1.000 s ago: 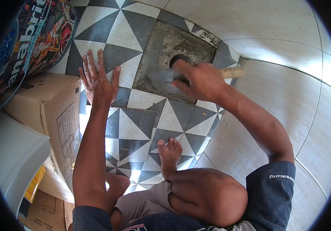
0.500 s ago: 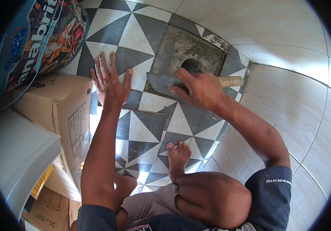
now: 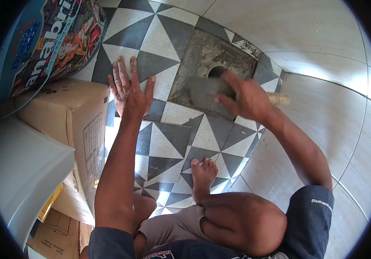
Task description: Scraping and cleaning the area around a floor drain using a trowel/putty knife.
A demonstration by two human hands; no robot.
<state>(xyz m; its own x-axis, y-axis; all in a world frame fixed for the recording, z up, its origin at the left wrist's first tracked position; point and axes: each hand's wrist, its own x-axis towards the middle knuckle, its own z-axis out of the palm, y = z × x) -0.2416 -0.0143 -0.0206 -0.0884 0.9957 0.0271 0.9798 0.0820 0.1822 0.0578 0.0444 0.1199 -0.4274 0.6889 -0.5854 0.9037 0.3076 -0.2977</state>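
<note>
1. Since half a second ago, the one trowel (image 3: 202,90) has slid rightward with the right hand (image 3: 250,99), its blade drawn in from the recess's left edge; the left hand (image 3: 133,98) has kept its place on the floor tiles.
2. From where I stand, the right hand's fingers are clenched round the trowel's single wooden handle (image 3: 279,99), whose end pokes out to the right of the fist.
3. The left hand's five fingers are released, spread flat on the patterned floor (image 3: 161,36), left of the recess.
4. The trowel's blade is over the lower part of one rough, roughly square recess (image 3: 237,56); it is blurred, and I can't tell whether it touches the surface beneath.
5. Inside that recess is one dark round hole (image 3: 217,71), just above the blade and beside the right fingers.
6. Nearer the person, one bare foot (image 3: 202,175) stands plainly on the grey-and-white triangles.
7. On the left I count one big printed bucket (image 3: 21,54), two cardboard boxes (image 3: 43,103), one pale, smooth-sided object (image 3: 28,168) and one yellow item (image 3: 51,202) tucked below it.
8. Pale wall tiles (image 3: 319,121) close in the right side.
</note>
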